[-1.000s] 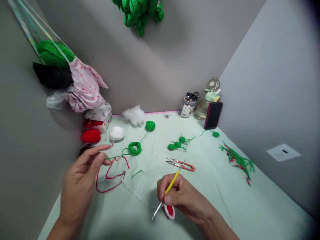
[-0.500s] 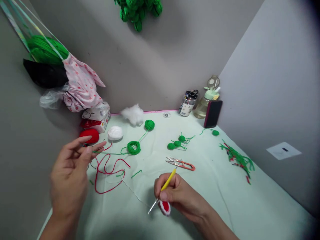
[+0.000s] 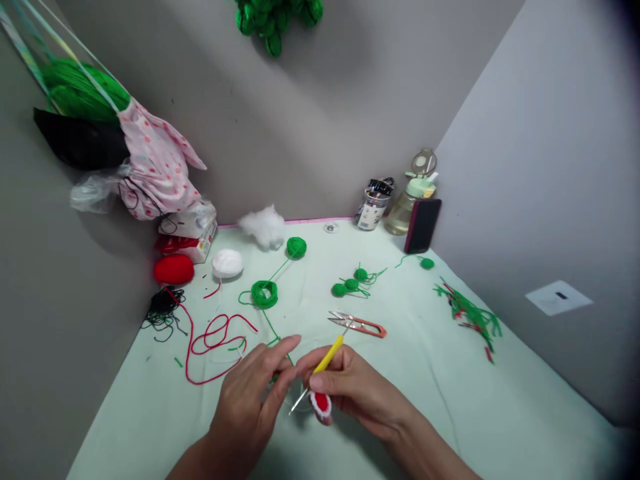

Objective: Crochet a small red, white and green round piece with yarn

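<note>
Near front edge of cloth [image 3: 475, 413], right hand [image 3: 350, 390] grips crochet hook [image 3: 327, 360] and red piece [image 3: 321, 404], left hand [image 3: 250, 393] unclenched alongside, snips [image 3: 357, 324] just beyond.

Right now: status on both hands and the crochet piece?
Right hand grips yellow crochet hook and red-white crochet piece. Left hand at the hook tip, green yarn running to its fingers; grip unclear. Snips lie just beyond, apart from hands.

The right hand [image 3: 353, 387] hides part of the red-and-white piece [image 3: 321, 404]; the green bunch [image 3: 273, 23] is cropped above.
</note>
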Available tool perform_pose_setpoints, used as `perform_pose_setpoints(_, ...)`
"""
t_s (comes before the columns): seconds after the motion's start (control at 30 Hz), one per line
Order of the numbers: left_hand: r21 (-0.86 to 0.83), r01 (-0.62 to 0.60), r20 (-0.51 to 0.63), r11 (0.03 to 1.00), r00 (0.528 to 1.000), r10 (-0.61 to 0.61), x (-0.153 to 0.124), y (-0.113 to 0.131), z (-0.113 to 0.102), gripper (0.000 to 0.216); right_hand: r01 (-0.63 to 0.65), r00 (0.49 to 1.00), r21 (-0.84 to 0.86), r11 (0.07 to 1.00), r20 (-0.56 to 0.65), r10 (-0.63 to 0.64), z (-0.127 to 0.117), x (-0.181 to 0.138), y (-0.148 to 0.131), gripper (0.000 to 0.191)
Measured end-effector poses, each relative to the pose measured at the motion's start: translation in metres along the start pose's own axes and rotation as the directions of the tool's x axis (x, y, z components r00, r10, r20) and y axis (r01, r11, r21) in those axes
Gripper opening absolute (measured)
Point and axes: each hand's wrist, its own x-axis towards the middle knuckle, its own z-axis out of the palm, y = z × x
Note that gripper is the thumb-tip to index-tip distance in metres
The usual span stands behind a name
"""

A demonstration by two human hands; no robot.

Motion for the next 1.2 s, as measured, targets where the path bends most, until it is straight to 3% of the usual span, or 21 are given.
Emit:
perform_pose_setpoints(0.13, 0.123, -0.088, 0.009, 0.988, 0.996, 0.088, -0.005, -0.001, -0.001, 0.023, -0.024, 0.999, 0.017, 1.000, -0.033, 0.025, -0.003, 0.002, 0.005, 0.042)
perform_pose_setpoints(0.27, 0.128, -0.102, 0.074, 0.987, 0.993, 0.093, -0.014, 0.002, 0.002, 0.026, -0.081, 0.993, 0.035, 0.996, 0.088, 0.078, -0.003, 0.005, 0.009, 0.045)
perform_pose_setpoints(0.4, 0.012, 0.008, 0.154, 1.000, 0.988, -0.010, -0.031, 0.000, 0.001, 0.028, -0.100, 0.988, 0.053, 0.994, 0.123, 0.093, -0.002, 0.006, 0.012, 0.038)
perform_pose_setpoints(0.5, -0.130, 0.231, 0.138, 0.964, 0.967, -0.213, -0.044, -0.004, -0.007, 0.027, -0.087, 0.995, 0.057, 0.995, 0.057, 0.084, 0.000, 0.005, 0.011, 0.034)
perform_pose_setpoints(0.53, -0.165, 0.341, 0.112, 0.926, 0.939, -0.326, -0.047, -0.005, -0.009, 0.026, -0.080, 0.996, 0.051, 0.995, 0.035, 0.079, 0.001, 0.005, 0.010, 0.034)
perform_pose_setpoints(0.6, -0.268, 0.536, 0.062, 0.801, 0.839, -0.541, -0.047, -0.004, -0.012, 0.023, -0.074, 0.997, 0.020, 0.997, 0.009, 0.074, 0.003, 0.003, 0.006, 0.035)
perform_pose_setpoints(0.67, -0.443, 0.611, 0.071, 0.656, 0.753, -0.654, -0.042, 0.003, -0.010, 0.026, -0.062, 0.998, -0.018, 0.998, -0.001, 0.062, 0.005, 0.001, 0.003, 0.037)
perform_pose_setpoints(0.8, -0.692, 0.588, 0.222, 0.420, 0.726, -0.650, -0.015, 0.021, 0.004, 0.048, -0.024, 1.000, -0.083, 0.996, 0.011, 0.025, 0.009, -0.005, 0.001, 0.038)
perform_pose_setpoints(0.9, -0.809, 0.565, 0.343, 0.164, 0.679, -0.649, 0.006, 0.020, 0.009, 0.035, 0.013, 1.000, -0.116, 0.993, -0.015, -0.015, 0.009, -0.010, -0.001, 0.038)
perform_pose_setpoints(0.93, -0.833, 0.527, 0.308, 0.170, 0.696, -0.649, 0.011, 0.017, 0.009, 0.033, 0.024, 0.999, -0.120, 0.992, -0.033, -0.028, 0.008, -0.012, -0.003, 0.038)
perform_pose_setpoints(0.97, -0.829, 0.498, 0.248, 0.254, 0.735, -0.631, 0.014, 0.013, 0.009, 0.040, 0.038, 0.998, -0.119, 0.992, -0.051, -0.045, 0.008, -0.014, -0.005, 0.038)
perform_pose_setpoints(1.03, -0.693, 0.434, 0.145, 0.576, 0.866, -0.479, 0.014, 0.004, 0.009, 0.048, 0.076, 0.994, -0.123, 0.989, -0.071, -0.086, 0.007, -0.016, -0.010, 0.036)
perform_pose_setpoints(1.1, -0.488, 0.332, 0.129, 0.807, 0.942, -0.310, 0.011, 0.000, 0.013, 0.032, 0.131, 0.986, -0.145, 0.981, -0.083, -0.144, 0.007, -0.016, -0.015, 0.035)
perform_pose_setpoints(1.17, -0.440, 0.364, 0.146, 0.821, 0.931, -0.335, 0.009, 0.002, 0.020, 0.022, 0.177, 0.975, -0.174, 0.969, -0.104, -0.197, 0.009, -0.014, -0.018, 0.034)
perform_pose_setpoints(1.2, -0.487, 0.439, 0.173, 0.755, 0.896, -0.410, 0.008, 0.004, 0.024, 0.023, 0.193, 0.970, -0.187, 0.963, -0.112, -0.216, 0.010, -0.013, -0.019, 0.033)
